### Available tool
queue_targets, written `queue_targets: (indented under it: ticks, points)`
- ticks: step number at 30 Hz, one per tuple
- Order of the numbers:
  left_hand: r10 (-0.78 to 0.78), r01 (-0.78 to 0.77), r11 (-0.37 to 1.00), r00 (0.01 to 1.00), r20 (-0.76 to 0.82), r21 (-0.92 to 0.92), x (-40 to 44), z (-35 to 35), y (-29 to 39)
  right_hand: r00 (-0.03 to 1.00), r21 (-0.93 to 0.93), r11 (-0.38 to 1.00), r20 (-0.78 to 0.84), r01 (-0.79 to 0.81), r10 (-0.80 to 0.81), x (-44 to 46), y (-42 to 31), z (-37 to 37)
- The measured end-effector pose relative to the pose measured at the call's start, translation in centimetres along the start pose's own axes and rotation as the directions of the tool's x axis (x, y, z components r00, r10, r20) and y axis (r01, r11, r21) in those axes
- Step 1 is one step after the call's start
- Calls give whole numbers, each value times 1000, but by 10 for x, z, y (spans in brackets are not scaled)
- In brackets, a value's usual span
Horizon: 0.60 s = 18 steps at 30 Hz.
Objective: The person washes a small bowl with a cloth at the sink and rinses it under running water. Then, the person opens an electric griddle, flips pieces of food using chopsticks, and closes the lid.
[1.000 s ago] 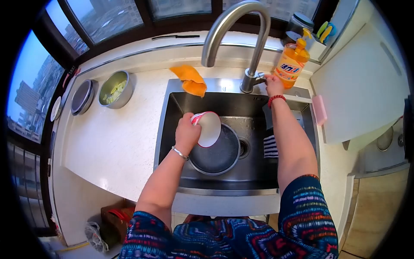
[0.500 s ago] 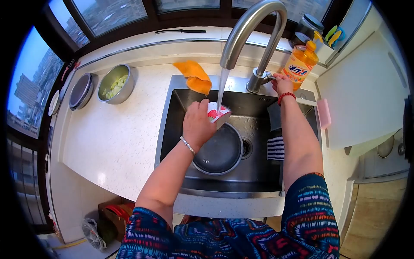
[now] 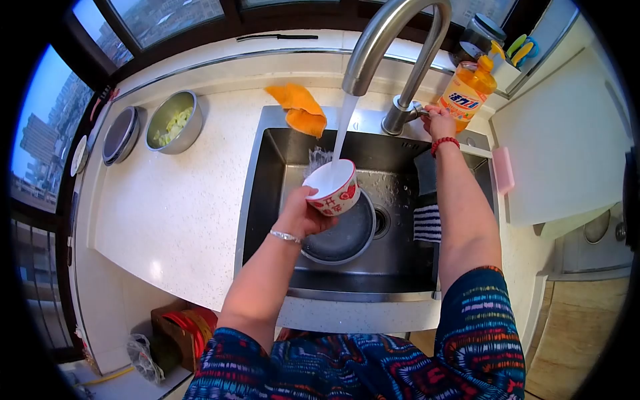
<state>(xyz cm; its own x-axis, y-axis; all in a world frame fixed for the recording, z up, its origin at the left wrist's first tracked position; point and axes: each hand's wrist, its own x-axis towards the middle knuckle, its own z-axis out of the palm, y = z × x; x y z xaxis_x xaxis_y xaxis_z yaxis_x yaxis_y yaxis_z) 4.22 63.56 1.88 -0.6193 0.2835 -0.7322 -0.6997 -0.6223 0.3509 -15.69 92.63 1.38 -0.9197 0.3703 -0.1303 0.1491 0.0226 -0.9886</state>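
Observation:
My left hand (image 3: 310,215) grips a white bowl (image 3: 337,193) with a red rim and red strawberry pattern. The bowl is tilted, its mouth under the water stream (image 3: 344,127), and water splashes off its far side. Below it, a dark round pan (image 3: 347,237) sits on the sink floor. At the base of the steel faucet (image 3: 363,67), my right hand (image 3: 440,125) has its fingers closed on the faucet handle (image 3: 420,112).
The sink (image 3: 400,277) holds a striped cloth (image 3: 427,223) at its right. An orange cloth (image 3: 300,110) lies by the back left rim. A soap bottle (image 3: 467,93) stands behind my right hand. On the left counter are a metal bowl of chopped vegetables (image 3: 175,127) and stacked dishes (image 3: 121,137).
My left hand has turned the bowl so its opening faces up into the stream, and has shifted slightly lower. The right hand stays on the faucet handle.

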Motion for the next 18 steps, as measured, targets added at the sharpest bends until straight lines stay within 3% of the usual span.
queue_targets:
  ticks: [3, 5, 8, 9, 10, 11, 12, 13, 15, 17, 18]
  points:
    - [19, 2, 987, 991, 131, -163, 3, -16, -22, 1000, 9, 1000, -1, -9, 9, -2, -2, 0]
    - [66, -44, 989, 987, 150, -141, 1, -18, -26, 1000, 10, 1000, -1, -4, 4, -2, -2, 0]
    - [409, -420, 905, 902, 137, 71, 12, -17, -19, 1000, 4, 1000, 7, 2, -2, 3, 3, -2]
    - [423, -434, 898, 896, 133, 70, 20, -20, -15, 1000, -1, 1000, 13, 2, -1, 5, 4, -1]
    - [593, -598, 709, 792, 142, 373, 28, -22, -10, 1000, -57, 998, -4, 27, -27, 7, 6, -1]
    - [725, -656, 415, 657, 206, 630, 34, -25, -5, 1000, -34, 999, -7, 4, -4, 9, 8, -1]
    - [792, -398, 146, 596, 134, 905, -8, 4, 0, 999, -93, 995, -27, 44, -47, 8, 8, 0]
    - [840, -319, -116, 473, 264, 941, -21, 11, -3, 995, -149, 985, -42, 85, -93, 6, 9, -1]
    - [827, -88, -396, 398, 397, 914, -34, 12, -12, 971, -165, 960, -47, 226, -236, 22, 30, -2]
    - [824, -1, -498, 309, 474, 867, -45, 7, -24, 971, -419, 882, -8, 215, -240, 17, 27, -2]
    - [814, 24, -515, 328, 480, 857, -49, 4, -31, 953, -434, 858, 12, 277, -301, 15, 32, -3]
